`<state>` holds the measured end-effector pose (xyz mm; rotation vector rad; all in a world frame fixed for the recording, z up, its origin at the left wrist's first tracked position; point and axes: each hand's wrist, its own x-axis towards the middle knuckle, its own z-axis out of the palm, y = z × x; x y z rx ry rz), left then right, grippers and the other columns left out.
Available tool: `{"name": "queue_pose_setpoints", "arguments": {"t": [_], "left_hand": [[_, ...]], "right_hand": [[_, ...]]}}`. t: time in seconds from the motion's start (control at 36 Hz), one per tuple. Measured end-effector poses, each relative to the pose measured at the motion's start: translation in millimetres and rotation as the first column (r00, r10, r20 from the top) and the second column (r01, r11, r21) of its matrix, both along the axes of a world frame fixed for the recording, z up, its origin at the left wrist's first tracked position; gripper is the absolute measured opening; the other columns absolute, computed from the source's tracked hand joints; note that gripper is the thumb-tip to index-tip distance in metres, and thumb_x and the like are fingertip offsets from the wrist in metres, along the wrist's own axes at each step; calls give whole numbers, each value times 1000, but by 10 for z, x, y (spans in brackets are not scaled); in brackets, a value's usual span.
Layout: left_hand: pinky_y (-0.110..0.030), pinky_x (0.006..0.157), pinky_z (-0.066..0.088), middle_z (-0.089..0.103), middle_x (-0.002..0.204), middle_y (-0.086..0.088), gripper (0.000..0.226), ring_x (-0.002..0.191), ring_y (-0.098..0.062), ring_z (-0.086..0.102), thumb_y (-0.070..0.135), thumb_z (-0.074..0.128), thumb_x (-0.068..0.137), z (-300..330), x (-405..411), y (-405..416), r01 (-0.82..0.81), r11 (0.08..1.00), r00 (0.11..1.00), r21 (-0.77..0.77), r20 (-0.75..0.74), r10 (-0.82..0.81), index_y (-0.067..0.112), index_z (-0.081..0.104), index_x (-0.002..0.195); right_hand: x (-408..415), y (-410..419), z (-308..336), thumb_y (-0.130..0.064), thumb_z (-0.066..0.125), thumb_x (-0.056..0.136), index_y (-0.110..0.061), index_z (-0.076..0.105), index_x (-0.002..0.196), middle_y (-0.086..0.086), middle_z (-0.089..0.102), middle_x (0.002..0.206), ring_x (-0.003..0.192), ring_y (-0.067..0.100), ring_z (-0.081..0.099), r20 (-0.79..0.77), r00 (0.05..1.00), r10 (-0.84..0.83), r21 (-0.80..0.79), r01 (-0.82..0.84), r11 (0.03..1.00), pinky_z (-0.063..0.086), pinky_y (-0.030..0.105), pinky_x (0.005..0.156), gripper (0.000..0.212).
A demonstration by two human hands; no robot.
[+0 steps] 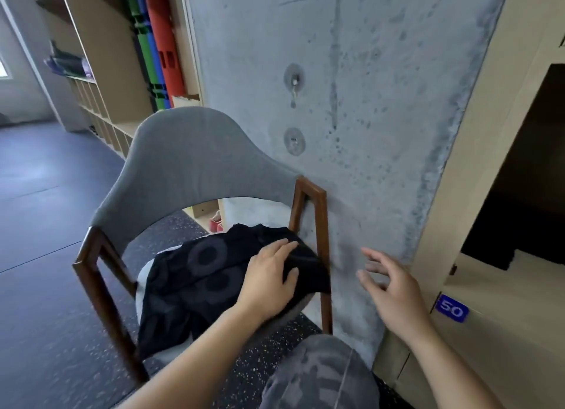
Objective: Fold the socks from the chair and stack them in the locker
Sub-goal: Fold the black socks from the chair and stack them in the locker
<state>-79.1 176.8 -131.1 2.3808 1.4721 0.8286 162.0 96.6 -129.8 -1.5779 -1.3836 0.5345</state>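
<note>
Locker (489, 194) label (452, 310) reads "50"; left hand (269, 281) perhaps on socks (201, 274).

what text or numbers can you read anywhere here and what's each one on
"50": white digits on a blue tag fixed to the tan locker front, lower right.
The dark cloth on the chair shows ring patterns only, no lettering.
No other text is readable.

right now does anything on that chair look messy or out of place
Yes. The dark patterned fabric lies crumpled across the chair seat, unfolded, one corner hanging past the right edge by the wooden arm. The left hand rests on it; the right hand is apart from it, holding nothing.
</note>
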Motion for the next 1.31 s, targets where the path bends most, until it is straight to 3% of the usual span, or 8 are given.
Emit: {"name": "queue_pose_setpoints", "arguments": {"t": [0.22, 0.31, 0.56, 0.72, 0.86, 1.08, 1.19, 1.31], "left_hand": [[-39, 125, 11, 22, 169, 1, 55, 158, -19, 10, 44, 44, 106, -284, -654, 468, -257, 963, 950, -78, -201, 237, 35, 31, 159], [-39, 126, 11, 19, 170, 1, 51, 159, -19, 8, 45, 41, 107, -435, -752, 514, -257, 960, 944, -114, -241, 225, 39, 33, 158], [-36, 127, -1, 6, 172, 3, 52, 159, -17, -5, 43, 30, 110, -602, -807, 454, -207, 970, 958, -131, -226, 174, 43, 19, 161], [-31, 127, -3, 12, 171, 5, 45, 159, -15, -1, 40, 33, 110, -665, -896, 353, -108, 988, 983, -114, -163, 89, 46, 35, 155], [-28, 124, -4, 14, 170, 10, 49, 158, -12, 1, 40, 35, 110, -622, -886, 347, -115, 988, 979, -103, -178, 96, 35, 33, 158], [-33, 126, 7, 21, 169, 9, 54, 157, -13, 12, 38, 43, 108, -464, -821, 409, -139, 982, 980, -124, -161, 119, 22, 34, 159], [-36, 125, 16, 28, 166, 9, 52, 154, -13, 24, 36, 47, 107, -250, -694, 396, -75, 994, 994, -84, -86, 68, 22, 40, 156], [-36, 125, 19, 31, 164, 11, 51, 152, -11, 28, 36, 48, 106, 0, -497, 343, 13, 999, 1000, -48, 0, -13, 24, 42, 155]], "right_hand": [[-233, 222, -46, -27, 69, 96, -42, 58, 133, -18, 61, 118, 111, -15, 54, -23, 997, 72, 24, -71, 997, 44, 13, 88, 41], [-298, 288, -74, -27, 69, 96, -48, 56, 127, -19, 62, 119, 112, -14, 54, -32, 995, 93, 29, -92, 995, 45, 14, 91, 40], [-319, 338, -100, -29, 68, 97, -41, 59, 135, -21, 59, 121, 114, -16, 52, -20, 992, 127, 9, -127, 992, 42, 4, 85, 41], [-301, 307, -84, -28, 67, 98, -39, 58, 137, -21, 59, 124, 115, -15, 53, -6, 992, 124, 3, -124, 992, 44, 9, 87, 42], [-287, 255, -77, -26, 67, 98, -37, 58, 136, -19, 58, 126, 114, -15, 52, 9, 992, 127, 0, -127, 992, 44, 3, 81, 41], [-113, 100, -31, -29, 67, 98, -42, 56, 135, -21, 58, 125, 113, -16, 52, 35, 993, 112, -29, -111, 993, 46, 4, 79, 41], [6, -15, 13, -30, 67, 98, -42, 56, 136, -18, 58, 123, 110, -16, 53, 21, 997, 75, -41, -75, 996, 46, 2, 77, 42], [102, -158, 63, -30, 67, 98, -45, 55, 135, -19, 57, 124, 114, -7, 56, 5, 998, 56, -54, -56, 997, 47, 10, 78, 42]]}}
